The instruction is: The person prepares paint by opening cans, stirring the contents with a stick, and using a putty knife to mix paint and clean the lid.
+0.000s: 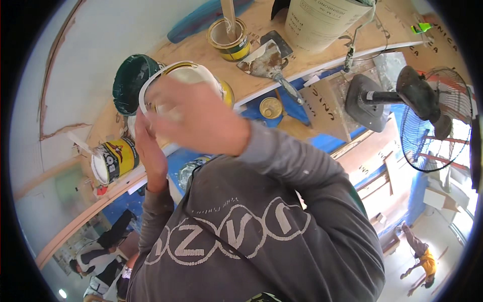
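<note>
My right hand (pixel 198 115) reaches across above a round container (pixel 209 75) with a white rim and pale contents. Motion blurs its fingers, so their grip cannot be made out. My left hand (pixel 152 153) is upright at the container's near left side, its fingers stretched upward and close to the right hand. The left fingertips are partly covered. Part of a yellow label shows on the container's right side. Just left of it leans an open dark green tub (pixel 132 83). A yellow and black can (pixel 116 160) with a white top lies nearest my left wrist.
On the wooden bench stand an open can (pixel 229 45) with a wooden stick and a large cream bucket (pixel 317 22). A paint-stained scraper (pixel 266 63) lies by the edge. A small tin (pixel 270 107) sits lower down. At the right stands a black fan (pixel 427 110); other people are farther back.
</note>
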`<move>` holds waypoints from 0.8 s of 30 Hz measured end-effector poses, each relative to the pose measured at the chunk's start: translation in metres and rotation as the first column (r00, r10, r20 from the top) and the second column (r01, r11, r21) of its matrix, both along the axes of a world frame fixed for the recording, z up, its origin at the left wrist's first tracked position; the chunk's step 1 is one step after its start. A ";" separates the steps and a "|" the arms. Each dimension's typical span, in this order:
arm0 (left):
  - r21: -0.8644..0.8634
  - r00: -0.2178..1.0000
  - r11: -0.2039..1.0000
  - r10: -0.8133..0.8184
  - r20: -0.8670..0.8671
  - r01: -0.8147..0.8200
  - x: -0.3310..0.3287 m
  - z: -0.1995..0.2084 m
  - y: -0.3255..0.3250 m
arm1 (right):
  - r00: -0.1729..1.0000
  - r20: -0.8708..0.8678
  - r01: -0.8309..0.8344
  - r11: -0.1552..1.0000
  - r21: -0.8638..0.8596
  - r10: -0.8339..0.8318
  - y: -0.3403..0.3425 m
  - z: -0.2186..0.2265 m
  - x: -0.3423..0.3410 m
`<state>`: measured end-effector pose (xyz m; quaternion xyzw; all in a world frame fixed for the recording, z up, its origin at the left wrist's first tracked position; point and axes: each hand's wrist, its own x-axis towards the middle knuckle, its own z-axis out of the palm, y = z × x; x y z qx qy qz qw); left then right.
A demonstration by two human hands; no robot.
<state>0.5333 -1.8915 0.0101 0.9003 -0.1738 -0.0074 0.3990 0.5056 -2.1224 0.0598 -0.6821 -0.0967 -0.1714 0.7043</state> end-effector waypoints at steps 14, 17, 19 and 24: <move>-0.212 0.969 0.951 0.241 0.053 -0.225 0.001 0.010 -0.048 | 0.741 -0.179 0.217 0.482 -0.849 -0.647 -0.176 -0.189 -0.088; -0.379 0.929 0.849 0.348 -0.124 -0.368 -0.002 -0.001 -0.044 | 0.786 -0.202 0.337 0.679 -0.652 -0.584 -0.181 -0.171 -0.135; -0.419 0.914 0.812 0.355 -0.197 -0.405 -0.001 -0.004 -0.040 | 0.798 -0.342 0.355 0.846 -0.399 -0.496 -0.163 -0.186 -0.162; -0.380 0.930 0.855 0.277 -0.242 -0.353 0.013 -0.019 -0.013 | 0.802 -0.502 0.244 0.944 -0.220 -0.324 -0.062 -0.283 -0.194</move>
